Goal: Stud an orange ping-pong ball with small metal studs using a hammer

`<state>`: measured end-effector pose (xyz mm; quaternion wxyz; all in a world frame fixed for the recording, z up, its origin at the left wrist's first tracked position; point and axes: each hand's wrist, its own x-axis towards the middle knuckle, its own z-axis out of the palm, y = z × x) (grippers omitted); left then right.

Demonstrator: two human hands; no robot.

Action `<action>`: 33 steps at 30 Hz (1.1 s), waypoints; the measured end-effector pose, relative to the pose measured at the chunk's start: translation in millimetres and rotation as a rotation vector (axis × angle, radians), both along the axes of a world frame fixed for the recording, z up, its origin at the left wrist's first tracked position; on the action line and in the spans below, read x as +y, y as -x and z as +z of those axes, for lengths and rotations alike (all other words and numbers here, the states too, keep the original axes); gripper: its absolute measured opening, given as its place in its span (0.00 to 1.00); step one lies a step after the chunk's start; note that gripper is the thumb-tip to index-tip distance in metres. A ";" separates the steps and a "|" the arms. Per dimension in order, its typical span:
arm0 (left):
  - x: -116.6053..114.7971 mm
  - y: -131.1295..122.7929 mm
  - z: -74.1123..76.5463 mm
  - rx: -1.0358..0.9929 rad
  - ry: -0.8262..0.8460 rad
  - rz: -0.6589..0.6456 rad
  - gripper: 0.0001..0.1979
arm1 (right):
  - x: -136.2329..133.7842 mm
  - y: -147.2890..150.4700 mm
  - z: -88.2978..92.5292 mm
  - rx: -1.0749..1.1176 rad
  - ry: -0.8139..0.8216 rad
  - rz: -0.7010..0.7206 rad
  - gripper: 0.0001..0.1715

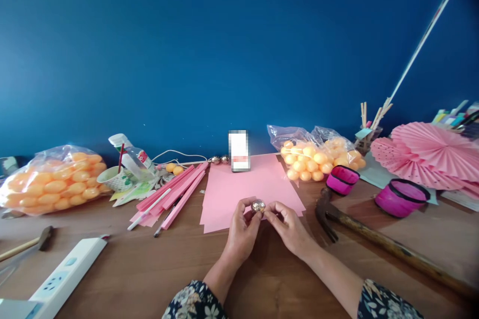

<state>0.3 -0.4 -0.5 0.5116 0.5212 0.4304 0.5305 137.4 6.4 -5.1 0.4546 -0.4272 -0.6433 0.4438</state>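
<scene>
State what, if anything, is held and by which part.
A shiny ball, by its left and near sides in the left hand; the right hand is at its right edge.

The single view looks out from the wearer's head, above and behind the hands (242,232), facing forward and tilted down. It is near enough to take in both forearms (337,276), which rise from the bottom edge. The wide view spreads over the tabletop (149,269) far to either side of the hands and reaches the blue partition (224,50) beyond them, filling the upper half.
</scene>
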 end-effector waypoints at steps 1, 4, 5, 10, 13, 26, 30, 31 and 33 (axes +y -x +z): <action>-0.1 0.0 0.4 0.001 -0.001 -0.001 0.14 | -0.4 -0.1 1.0 -0.001 -0.001 0.003 0.10; 0.0 0.3 0.7 0.006 -0.006 -0.002 0.14 | -1.5 0.0 4.0 0.004 0.005 0.012 0.10; 0.2 0.4 0.5 0.008 -0.006 -0.004 0.14 | -1.6 0.1 4.8 0.007 0.005 0.012 0.11; 0.3 0.2 -0.7 0.011 -0.011 0.001 0.14 | -1.6 0.2 7.1 0.004 0.004 0.015 0.11; -0.5 -0.6 1.1 0.015 -0.007 -0.006 0.14 | -1.8 -0.1 7.3 -0.006 0.004 0.017 0.12; -1.5 1.0 7.1 0.009 0.004 0.004 0.14 | -3.1 -0.9 10.2 0.016 0.013 0.040 0.13; -2.1 1.1 8.1 0.032 0.008 0.003 0.14 | -3.8 -1.2 10.8 0.002 0.019 0.036 0.14; -2.4 1.1 8.2 0.034 0.005 0.000 0.14 | -3.9 -1.3 10.7 -0.002 0.018 0.032 0.14; -2.9 1.2 8.0 0.037 -0.006 0.003 0.14 | -3.7 -1.5 10.1 -0.011 0.018 0.023 0.14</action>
